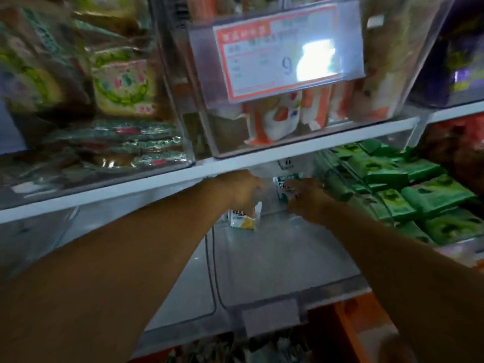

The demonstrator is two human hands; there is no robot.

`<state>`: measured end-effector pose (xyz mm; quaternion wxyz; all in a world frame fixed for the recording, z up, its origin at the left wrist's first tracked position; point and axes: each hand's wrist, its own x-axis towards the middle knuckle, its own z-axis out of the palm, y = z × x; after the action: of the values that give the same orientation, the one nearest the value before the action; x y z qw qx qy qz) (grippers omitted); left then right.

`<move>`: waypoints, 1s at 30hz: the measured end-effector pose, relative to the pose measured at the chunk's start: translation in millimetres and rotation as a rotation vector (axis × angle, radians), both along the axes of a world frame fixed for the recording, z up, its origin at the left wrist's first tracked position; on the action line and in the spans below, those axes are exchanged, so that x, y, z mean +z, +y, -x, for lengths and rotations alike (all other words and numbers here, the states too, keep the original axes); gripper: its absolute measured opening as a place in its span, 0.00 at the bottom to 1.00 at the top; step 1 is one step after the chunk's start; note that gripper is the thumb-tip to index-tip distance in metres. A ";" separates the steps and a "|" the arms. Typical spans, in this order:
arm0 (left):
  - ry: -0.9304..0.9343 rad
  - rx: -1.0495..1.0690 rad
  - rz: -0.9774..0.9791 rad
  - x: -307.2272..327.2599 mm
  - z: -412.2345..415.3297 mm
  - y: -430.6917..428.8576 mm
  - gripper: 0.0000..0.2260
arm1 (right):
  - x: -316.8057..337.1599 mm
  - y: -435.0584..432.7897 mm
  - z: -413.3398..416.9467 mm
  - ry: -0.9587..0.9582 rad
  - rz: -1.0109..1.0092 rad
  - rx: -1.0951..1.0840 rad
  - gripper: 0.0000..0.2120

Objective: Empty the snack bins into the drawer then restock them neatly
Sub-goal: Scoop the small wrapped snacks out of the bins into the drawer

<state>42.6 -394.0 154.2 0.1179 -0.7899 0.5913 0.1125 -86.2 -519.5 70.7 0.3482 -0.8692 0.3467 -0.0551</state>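
1. The left hand (242, 189) reached deep into the clear bin (275, 263) on the lower level. Its fingers were curled downward round a yellow-and-white packet (243, 220), which hung just above the bin floor, towards the rear.
2. The right hand (307, 199) lay beside it at the back of the same bin, against a green-and-white packet (286, 183) (blur hid the fingers, so whether they gripped it could not be told).
3. Green packs (392, 179) filled the neighbouring bin to the right.
4. Above the white shelf (131, 193), an upper bin held orange-and-white packets (277, 124) behind a red-bordered price label (275, 51).
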 end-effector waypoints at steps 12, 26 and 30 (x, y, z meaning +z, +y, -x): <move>0.011 0.079 -0.225 -32.3 -28.1 -18.7 0.34 | -28.6 -10.9 -18.0 -0.008 0.241 -0.048 0.37; 0.114 0.086 -0.240 -40.3 -28.3 -23.3 0.26 | -38.3 -7.0 -25.1 -0.012 0.125 0.078 0.32; 0.154 0.094 -0.147 -35.4 -22.3 -18.9 0.23 | -33.7 -4.2 -17.4 0.012 0.130 0.020 0.27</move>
<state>64.9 -412.9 118.8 0.1244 -0.7951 0.5509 0.2211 -68.8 -523.6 37.1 0.2893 -0.8938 0.3356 -0.0689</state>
